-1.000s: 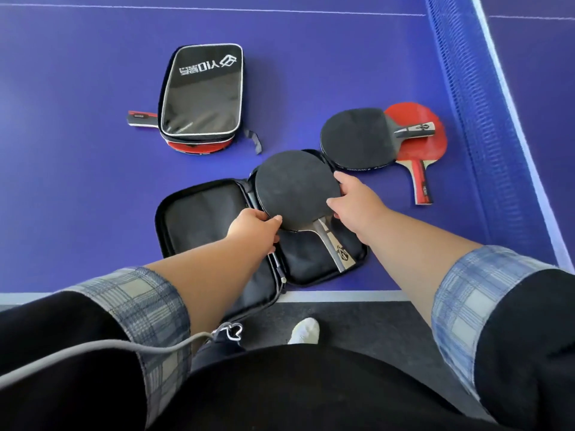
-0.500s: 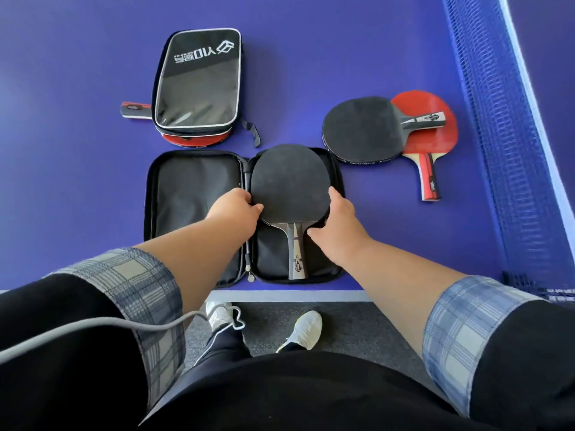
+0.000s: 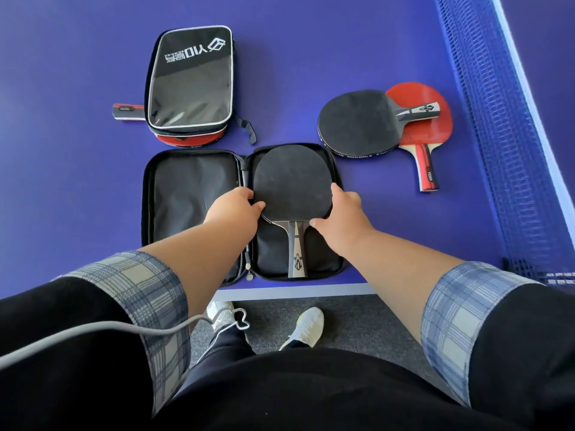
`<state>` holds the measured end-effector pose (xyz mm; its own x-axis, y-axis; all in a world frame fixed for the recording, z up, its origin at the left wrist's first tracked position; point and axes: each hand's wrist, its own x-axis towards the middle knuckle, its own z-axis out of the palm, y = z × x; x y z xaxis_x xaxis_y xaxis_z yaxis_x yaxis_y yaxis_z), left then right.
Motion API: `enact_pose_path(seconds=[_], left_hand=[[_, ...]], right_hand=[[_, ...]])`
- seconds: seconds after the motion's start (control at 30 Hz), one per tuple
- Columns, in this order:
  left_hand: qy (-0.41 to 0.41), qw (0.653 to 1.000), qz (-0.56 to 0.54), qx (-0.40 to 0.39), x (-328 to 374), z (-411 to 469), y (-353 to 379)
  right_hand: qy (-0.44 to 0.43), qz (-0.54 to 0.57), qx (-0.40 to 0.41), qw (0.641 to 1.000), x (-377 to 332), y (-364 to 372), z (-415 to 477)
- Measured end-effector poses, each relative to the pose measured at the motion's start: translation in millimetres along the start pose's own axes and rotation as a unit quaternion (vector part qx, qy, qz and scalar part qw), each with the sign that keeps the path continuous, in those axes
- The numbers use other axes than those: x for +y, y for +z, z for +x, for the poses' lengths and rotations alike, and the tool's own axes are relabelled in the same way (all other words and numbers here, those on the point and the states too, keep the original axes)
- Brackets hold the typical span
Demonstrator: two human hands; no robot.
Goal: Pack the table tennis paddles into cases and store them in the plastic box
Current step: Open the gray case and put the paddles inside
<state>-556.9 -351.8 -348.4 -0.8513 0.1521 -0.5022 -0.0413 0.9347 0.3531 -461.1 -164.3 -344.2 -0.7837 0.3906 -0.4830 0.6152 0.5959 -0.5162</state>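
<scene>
An open black paddle case (image 3: 186,197) lies flat near the table's front edge. A black-faced paddle (image 3: 292,178) rests in its right half, handle pointing toward me. My left hand (image 3: 233,208) grips the blade's lower left edge. On the lower right edge sits my right hand (image 3: 342,213), thumb by the handle's neck. A closed black case (image 3: 189,82) lies behind, on top of a red paddle (image 3: 186,140). Two more paddles lie at the right, one black-faced (image 3: 354,122) overlapping one red-faced (image 3: 435,126). No plastic box is in view.
The blue table tennis table (image 3: 77,150) ends at a white front edge line (image 3: 295,290). The net (image 3: 504,119) runs along the right side. My shoes and grey carpet show below the edge. A grey cable (image 3: 93,334) crosses my left sleeve.
The open case and paddle went from skewed to square with the table edge. The paddle now lies flat in the right half, handle toward me. Both hands stayed on the blade's edges.
</scene>
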Motion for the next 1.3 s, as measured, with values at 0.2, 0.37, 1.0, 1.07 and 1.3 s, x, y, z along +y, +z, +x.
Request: enact_pose_path(seconds=[0.2, 0.37, 1.0, 1.07, 1.3], left_hand=[[0.022, 0.999, 0.033, -0.013, 0.5, 0.3, 1.2], [0.063, 0.993, 0.097, -0.038, 5.4, -8.5, -6.5], [-0.06, 0.959, -0.277, -0.013, -46.5, -5.0, -41.5], [-0.06, 0.956, -0.287, 0.005, -74.5, -5.5, -60.0], [-0.065, 0.97, -0.235, -0.027, -159.0, 3.9, -92.9]], right_hand=[[0.001, -0.002, 0.012, 1.0, -0.1, 0.7, -0.2], [0.008, -0.007, 0.015, 1.0, -4.2, 2.4, -2.4], [0.122, 0.243, 0.104, 0.957, -78.8, 42.8, -26.6], [0.103, 0.225, 0.087, 0.965, -103.1, 56.8, -27.8], [0.073, 0.15, 0.017, 0.986, -161.7, 100.2, -26.4]])
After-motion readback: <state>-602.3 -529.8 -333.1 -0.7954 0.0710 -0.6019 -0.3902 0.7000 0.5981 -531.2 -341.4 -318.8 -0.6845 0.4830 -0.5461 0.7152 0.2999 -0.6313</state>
